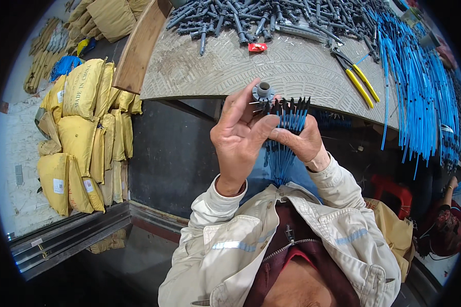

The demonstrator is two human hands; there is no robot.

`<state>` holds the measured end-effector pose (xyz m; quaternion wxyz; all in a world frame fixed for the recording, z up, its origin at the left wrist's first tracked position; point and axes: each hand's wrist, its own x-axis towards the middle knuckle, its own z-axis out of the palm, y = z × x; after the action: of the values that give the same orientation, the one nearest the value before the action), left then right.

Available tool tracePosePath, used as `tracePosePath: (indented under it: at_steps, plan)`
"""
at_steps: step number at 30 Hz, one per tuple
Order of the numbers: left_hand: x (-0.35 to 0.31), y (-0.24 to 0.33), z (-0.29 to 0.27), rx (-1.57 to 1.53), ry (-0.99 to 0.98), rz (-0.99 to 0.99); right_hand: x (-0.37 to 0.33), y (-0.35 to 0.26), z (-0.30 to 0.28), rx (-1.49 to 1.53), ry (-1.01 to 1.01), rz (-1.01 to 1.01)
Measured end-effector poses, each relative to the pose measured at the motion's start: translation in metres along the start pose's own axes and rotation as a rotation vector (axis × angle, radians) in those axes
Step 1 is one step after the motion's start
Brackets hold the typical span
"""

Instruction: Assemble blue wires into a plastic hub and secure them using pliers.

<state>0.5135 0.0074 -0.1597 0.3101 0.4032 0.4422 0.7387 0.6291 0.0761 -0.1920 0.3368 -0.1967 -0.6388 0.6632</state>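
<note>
In front of the table's near edge, my left hand (pixel 236 140) is closed on a grey plastic tubular fitting (pixel 263 90), its round open end facing up. My right hand (pixel 306 144), close beside it, grips a bundle of thin blue rods (pixel 292 122) with pointed black tips. The tips fan out upward next to the fitting, and the blue lengths hang down below my hands toward my lap. Both thumbs nearly meet between the two things. Whether a rod touches the fitting is hidden by my left fingers.
Grey plastic fittings (pixel 292 20) are heaped on the table (pixel 199 77), near a small red packet (pixel 257 47) and yellow-handled pliers (pixel 361 82). More blue rods (pixel 412 102) overhang the right edge. A wooden board (pixel 138 51), yellow sacks (pixel 79 135) stand left; a person (pixel 445 225) is far right.
</note>
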Motion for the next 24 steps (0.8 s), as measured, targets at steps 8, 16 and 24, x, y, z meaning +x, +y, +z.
tracePosePath:
  at_steps: [8, 16, 24]
  plan:
    - [0.001, -0.003, -0.003, -0.017, 0.212, -0.049, 0.003, -0.006, 0.008, 0.087, -0.061, 0.098]
    - [0.005, 0.008, -0.012, -0.163, 0.176, -0.159, 0.017, 0.003, 0.01, 0.095, -0.038, -0.184]
    - [-0.001, 0.013, -0.016, 0.176, 0.148, 0.126, 0.022, -0.01, 0.018, 0.084, -0.094, -0.302]
